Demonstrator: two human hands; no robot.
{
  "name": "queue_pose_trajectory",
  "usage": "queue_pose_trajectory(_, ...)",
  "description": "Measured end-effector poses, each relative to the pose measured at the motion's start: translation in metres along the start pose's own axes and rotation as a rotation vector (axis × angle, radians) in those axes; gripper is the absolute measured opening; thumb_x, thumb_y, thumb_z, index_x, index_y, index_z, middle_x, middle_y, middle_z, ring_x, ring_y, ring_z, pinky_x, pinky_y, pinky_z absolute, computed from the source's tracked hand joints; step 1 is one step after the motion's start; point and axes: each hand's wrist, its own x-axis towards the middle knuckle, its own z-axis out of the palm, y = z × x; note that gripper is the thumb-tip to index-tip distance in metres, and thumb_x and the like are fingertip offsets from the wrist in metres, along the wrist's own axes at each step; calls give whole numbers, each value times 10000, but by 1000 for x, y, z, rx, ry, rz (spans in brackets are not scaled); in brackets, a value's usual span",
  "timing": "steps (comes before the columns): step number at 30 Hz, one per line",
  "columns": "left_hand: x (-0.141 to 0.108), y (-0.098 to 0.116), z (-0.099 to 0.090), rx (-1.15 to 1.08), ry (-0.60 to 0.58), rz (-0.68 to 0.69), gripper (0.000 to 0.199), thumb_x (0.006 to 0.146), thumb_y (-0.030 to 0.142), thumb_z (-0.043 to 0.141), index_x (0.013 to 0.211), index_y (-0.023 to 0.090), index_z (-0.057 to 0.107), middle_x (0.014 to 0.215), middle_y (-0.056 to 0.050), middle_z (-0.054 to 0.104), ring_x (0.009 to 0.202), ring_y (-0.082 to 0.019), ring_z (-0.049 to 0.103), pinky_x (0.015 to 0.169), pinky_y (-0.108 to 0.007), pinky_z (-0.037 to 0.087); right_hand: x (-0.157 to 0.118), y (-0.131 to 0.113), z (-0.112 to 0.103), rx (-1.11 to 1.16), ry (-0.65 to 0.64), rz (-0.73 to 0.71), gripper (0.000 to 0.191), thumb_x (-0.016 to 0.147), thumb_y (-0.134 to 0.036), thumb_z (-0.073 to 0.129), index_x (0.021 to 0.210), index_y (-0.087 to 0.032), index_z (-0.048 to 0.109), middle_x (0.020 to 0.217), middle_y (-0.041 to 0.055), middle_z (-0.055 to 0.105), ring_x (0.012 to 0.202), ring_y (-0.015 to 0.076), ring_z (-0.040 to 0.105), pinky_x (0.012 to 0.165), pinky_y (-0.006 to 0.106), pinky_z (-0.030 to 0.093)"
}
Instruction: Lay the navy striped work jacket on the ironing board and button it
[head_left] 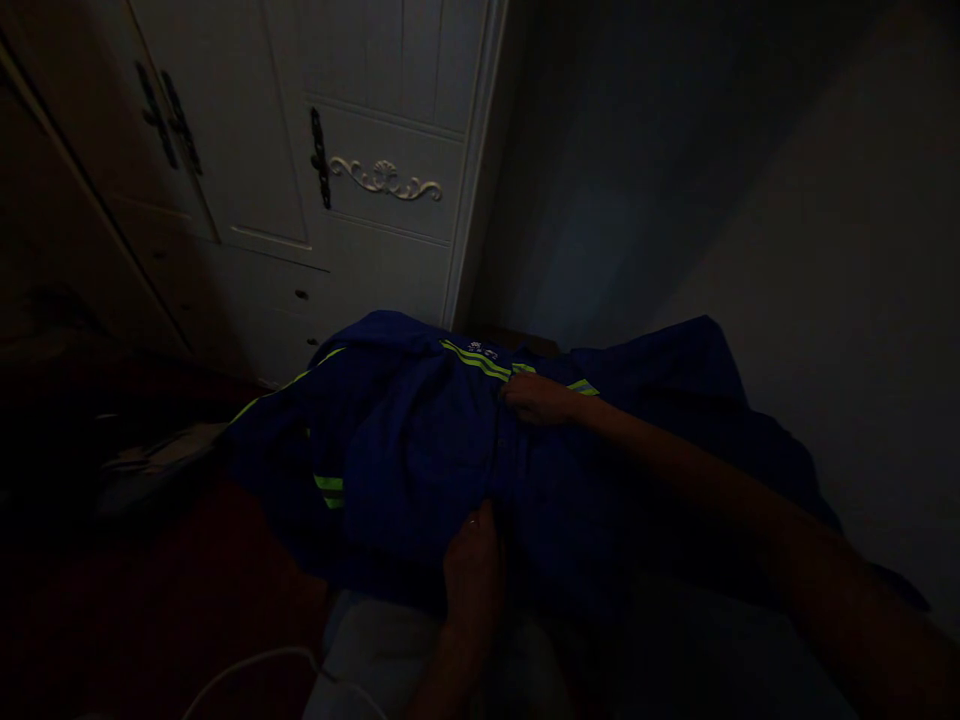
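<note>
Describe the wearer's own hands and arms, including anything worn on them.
The left hand and right hand are both gloveless. The left forearm and right forearm show no sleeve, watch or bracelet. It is too dark to rule out a thin ring.

Blue cloth jacket, matt; cabinet smooth.

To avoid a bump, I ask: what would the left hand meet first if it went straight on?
Beyond the blue garment it touches, the left hand would probably meet the right hand, though depth is unclear.
</note>
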Motion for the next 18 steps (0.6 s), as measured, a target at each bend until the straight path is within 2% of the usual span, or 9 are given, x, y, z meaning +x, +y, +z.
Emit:
queue_pose_trajectory(3,2,-3,-2,-114,-64,-53,418,886,67,424,1263,135,590,1083,-138,715,970,-235,699,820,-337,535,15,0,0,-7,-65,57,87,812,-203,568,828,-159,642,855,72,660,880,213,569,887,361,393)
queue_pose_trajectory(6,3,-11,-5,-410,-68,-112,373,857,120,436,1172,131,636,1173,-144,690,1076,-247,657,936,-369,488,26,2,7,6,-109,105,80,798,-208,572,770,-162,631,770,56,639,800,193,551,819,321,379)
queue_pose_trajectory(8,3,-18,-8,-699,-107,-159,338,820,167,441,1076,141,661,1095,-114,716,1022,-231,666,902,-341,494,30,4,14,24,-127,138,102,802,-171,541,760,-163,634,745,48,638,758,177,550,777,296,372)
queue_pose_trajectory(10,4,-25,-12,-915,-134,-190,289,793,248,457,970,157,667,962,-81,729,901,-217,677,802,-311,508,32,5,20,41,-147,175,147,809,-133,504,754,-162,637,719,40,638,709,162,550,734,277,369)
queue_pose_trajectory(12,3,-33,-16,-932,-108,-225,283,784,360,490,908,166,654,844,-62,712,797,-215,663,723,-305,495,31,4,25,42,-156,199,172,816,-120,484,762,-158,642,717,46,641,695,163,554,716,276,370)
queue_pose_trajectory(14,-1,-41,-17,-815,-72,-253,340,776,468,517,891,174,642,748,-47,675,719,-215,639,677,-313,472,29,3,28,26,-142,209,167,808,-116,491,802,-153,654,773,68,654,754,184,572,739,290,380)
queue_pose_trajectory(16,-9,-50,-15,-701,-57,-269,381,780,524,510,894,182,633,707,-39,642,685,-220,623,666,-330,459,25,2,29,5,-88,234,202,782,-99,510,900,-148,666,885,92,667,859,210,585,798,310,397)
queue_pose_trajectory(18,-21,-62,-9,-648,-17,-302,394,788,552,499,886,190,620,735,-47,635,717,-235,626,698,-358,469,19,4,29,-13,20,298,324,766,-93,526,1061,-139,649,1055,121,656,996,238,577,882,341,408)
